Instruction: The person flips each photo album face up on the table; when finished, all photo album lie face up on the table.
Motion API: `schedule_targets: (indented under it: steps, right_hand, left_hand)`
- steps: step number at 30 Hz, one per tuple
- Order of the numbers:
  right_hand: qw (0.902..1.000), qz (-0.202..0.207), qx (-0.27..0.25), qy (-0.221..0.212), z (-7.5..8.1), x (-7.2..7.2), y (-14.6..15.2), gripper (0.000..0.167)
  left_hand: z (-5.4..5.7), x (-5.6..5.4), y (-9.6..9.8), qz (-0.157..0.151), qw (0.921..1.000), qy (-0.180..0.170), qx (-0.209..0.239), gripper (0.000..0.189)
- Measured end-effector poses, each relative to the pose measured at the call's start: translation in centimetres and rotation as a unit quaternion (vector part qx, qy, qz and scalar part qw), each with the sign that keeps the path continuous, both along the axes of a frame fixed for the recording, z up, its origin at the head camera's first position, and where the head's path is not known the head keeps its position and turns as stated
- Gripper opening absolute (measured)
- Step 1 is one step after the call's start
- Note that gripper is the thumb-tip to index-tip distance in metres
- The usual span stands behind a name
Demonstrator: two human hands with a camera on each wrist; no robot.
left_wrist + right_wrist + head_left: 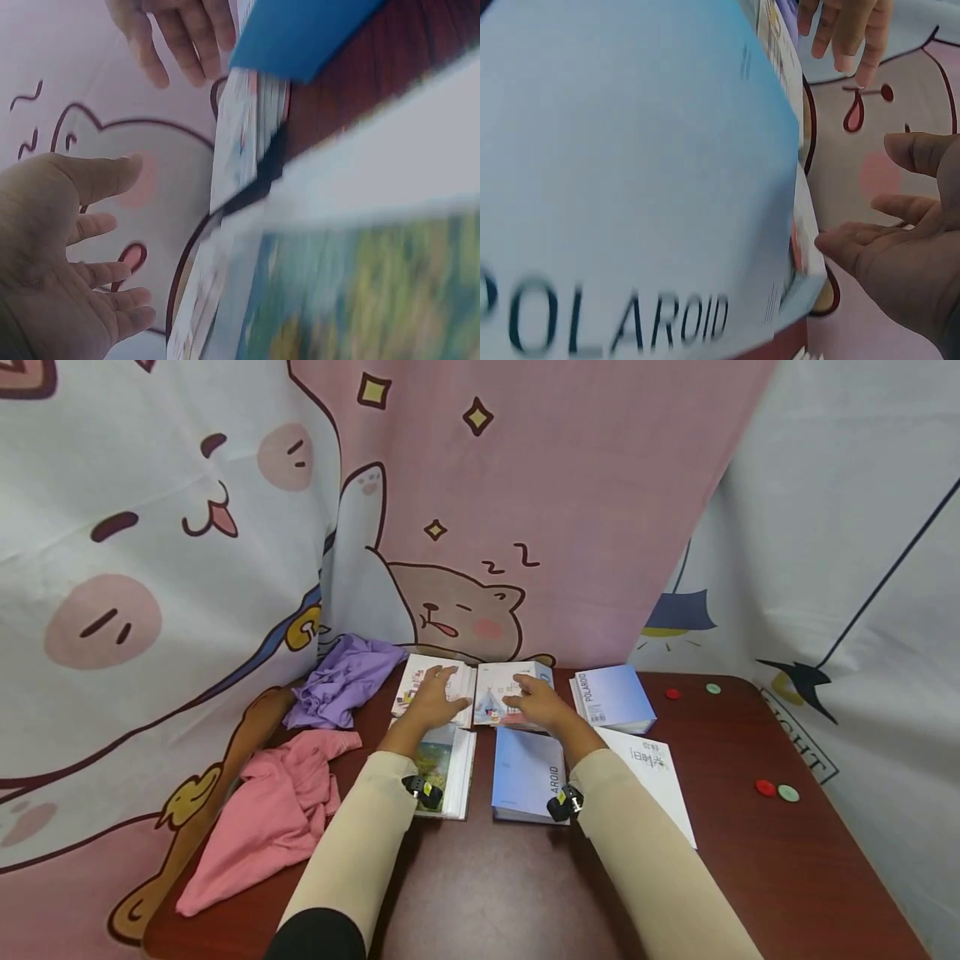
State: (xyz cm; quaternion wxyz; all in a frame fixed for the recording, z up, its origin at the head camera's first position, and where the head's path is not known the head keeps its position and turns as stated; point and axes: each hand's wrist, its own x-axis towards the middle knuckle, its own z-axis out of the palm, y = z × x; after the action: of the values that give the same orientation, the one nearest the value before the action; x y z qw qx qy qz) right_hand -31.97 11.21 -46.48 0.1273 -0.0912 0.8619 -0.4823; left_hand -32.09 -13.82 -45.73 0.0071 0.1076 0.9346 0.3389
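Note:
My left hand hovers with spread, relaxed fingers over a white illustrated album in the back row. Over the neighbouring white album with a tent drawing, my right hand is held the same way, fingers apart and holding nothing. Both wrist views show air between the hands and the covers. Below my left wrist lies an album with a landscape photo cover. A blue POLAROID album lies below my right hand and fills much of the right wrist view.
Another blue POLAROID album lies at the back right, with a white album in front of it. Purple cloth and pink cloth lie at the left. Red discs and green discs sit on the right. A printed curtain hangs behind.

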Motion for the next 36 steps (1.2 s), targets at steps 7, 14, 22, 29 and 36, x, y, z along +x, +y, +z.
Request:
schedule_targets:
  steps: [7, 14, 22, 29, 36]
  right_hand:
    - [0.9990, -0.038, 0.013, -0.022, -0.4, 0.2, 2.0, 0.073]
    - [0.9978, -0.043, 0.029, -0.042, -1.1, 0.3, 3.1, 0.077]
    - [0.9961, -0.052, 0.028, -0.065, -1.8, 0.3, 3.3, 0.074]
    - [0.9958, -0.064, 0.026, -0.059, -2.1, 0.3, 3.6, 0.075]
    - [0.9931, -0.095, -0.008, -0.069, -2.1, 0.1, 3.9, 0.078]
  left_hand:
    - [-0.8, 0.1, 3.1, -0.037, 0.9988, -0.026, 0.020, 0.075]
    - [-2.0, 0.3, 5.4, -0.055, 0.9972, -0.042, 0.030, 0.069]
    - [-3.4, 0.3, 7.3, -0.044, 0.9978, -0.050, -0.006, 0.072]
    - [-4.0, 0.4, 8.0, -0.036, 0.9976, -0.050, -0.030, 0.077]
    - [-4.1, 0.4, 8.0, -0.054, 0.9967, -0.057, -0.021, 0.082]
